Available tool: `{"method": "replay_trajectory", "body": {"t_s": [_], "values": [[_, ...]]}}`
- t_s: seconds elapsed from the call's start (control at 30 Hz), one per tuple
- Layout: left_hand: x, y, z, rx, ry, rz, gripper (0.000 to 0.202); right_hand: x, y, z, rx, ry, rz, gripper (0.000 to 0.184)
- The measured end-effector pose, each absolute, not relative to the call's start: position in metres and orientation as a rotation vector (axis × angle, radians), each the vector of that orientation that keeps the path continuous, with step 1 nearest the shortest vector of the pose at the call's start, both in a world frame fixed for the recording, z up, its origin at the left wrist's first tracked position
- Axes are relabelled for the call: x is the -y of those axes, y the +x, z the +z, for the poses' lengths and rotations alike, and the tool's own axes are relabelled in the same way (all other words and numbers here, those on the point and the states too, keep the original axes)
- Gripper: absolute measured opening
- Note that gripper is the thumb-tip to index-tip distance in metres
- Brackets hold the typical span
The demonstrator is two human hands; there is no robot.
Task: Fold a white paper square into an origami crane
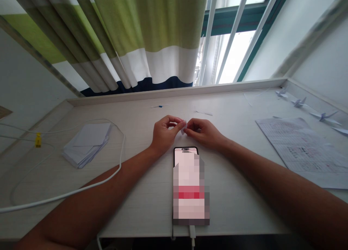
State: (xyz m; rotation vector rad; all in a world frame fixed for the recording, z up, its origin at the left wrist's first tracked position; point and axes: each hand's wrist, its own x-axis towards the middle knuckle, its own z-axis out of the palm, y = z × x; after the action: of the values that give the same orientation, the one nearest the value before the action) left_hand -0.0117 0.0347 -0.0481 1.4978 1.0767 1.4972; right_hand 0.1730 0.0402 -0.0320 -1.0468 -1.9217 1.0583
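Between my two hands is a small folded piece of white paper (183,128), pinched from both sides just above the desk. My left hand (167,132) grips its left side between thumb and fingers. On the other side, the fingertips of my right hand (202,132) are closed on its edge. Fingers hide much of the paper, so its exact folded shape is unclear. Right below the hands lies a phone (187,184) with a lit, partly blurred screen and a cable plugged into its lower end.
A stack of white paper sheets (89,141) lies to the left, with a white cable (122,148) looping over my left forearm. Folded paper cranes (300,102) line the right edge beside a written sheet (301,148). Paper scraps (203,113) lie toward the back ledge (163,93).
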Motion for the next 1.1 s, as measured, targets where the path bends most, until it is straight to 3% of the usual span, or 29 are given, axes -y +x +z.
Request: {"method": "replay_trajectory", "body": {"t_s": [0.6,0.8,1.1], "values": [[-0.0349,-0.0097,-0.0481,-1.083,1.465,1.587,0.023,-0.0402,0.1728,-0.031,1.959,-1.029,1.031,0.026],[-0.0367,-0.0096,-0.0489,-1.023,1.347,1.481,0.033,-0.041,0.1733,-0.0325,1.972,-1.019,1.024,0.024],[-0.0411,-0.0122,-0.0505,-1.052,1.319,1.386,0.029,-0.0403,0.1736,-0.0319,1.973,-1.046,1.024,0.025]]}}
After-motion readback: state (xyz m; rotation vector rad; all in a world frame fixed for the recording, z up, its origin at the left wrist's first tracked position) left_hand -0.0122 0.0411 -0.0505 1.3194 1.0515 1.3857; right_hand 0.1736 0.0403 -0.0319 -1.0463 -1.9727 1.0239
